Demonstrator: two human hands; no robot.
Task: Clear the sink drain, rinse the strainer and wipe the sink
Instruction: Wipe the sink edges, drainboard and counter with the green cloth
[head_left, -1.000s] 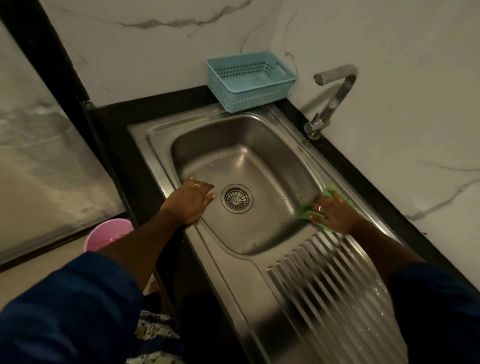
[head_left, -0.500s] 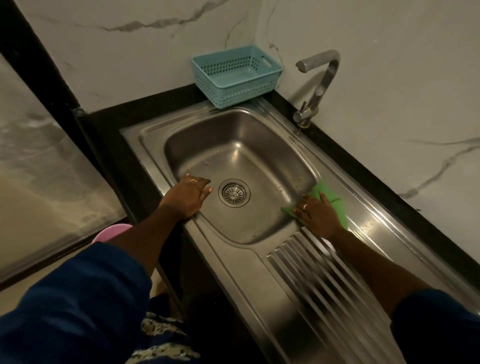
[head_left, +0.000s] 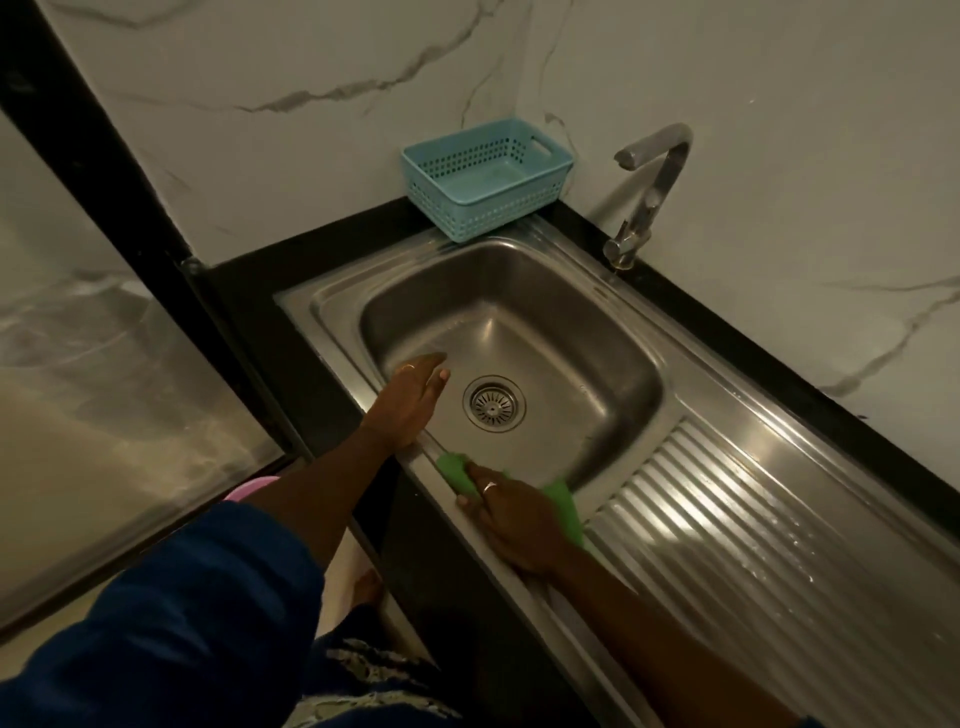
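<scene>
A stainless steel sink (head_left: 587, 322) is set in a black counter, with a round metal strainer (head_left: 493, 403) sitting in its drain. My right hand (head_left: 511, 519) presses a green cloth (head_left: 563, 506) flat on the sink's near rim, at the front corner of the basin. My left hand (head_left: 410, 400) rests with straight fingers on the left rim, its fingertips over the basin's edge, a short way left of the strainer. It holds nothing.
A ribbed draining board (head_left: 753, 535) with water drops runs to the right of the basin. A light blue perforated basket (head_left: 485, 179) stands at the back corner. A metal tap (head_left: 649, 192) rises from the right rear counter. A pink bucket (head_left: 249, 488) shows on the floor.
My right hand has slid the green cloth from the basin's right rim round to the near front rim, towards my left hand. The left hand has stayed on the left rim.
</scene>
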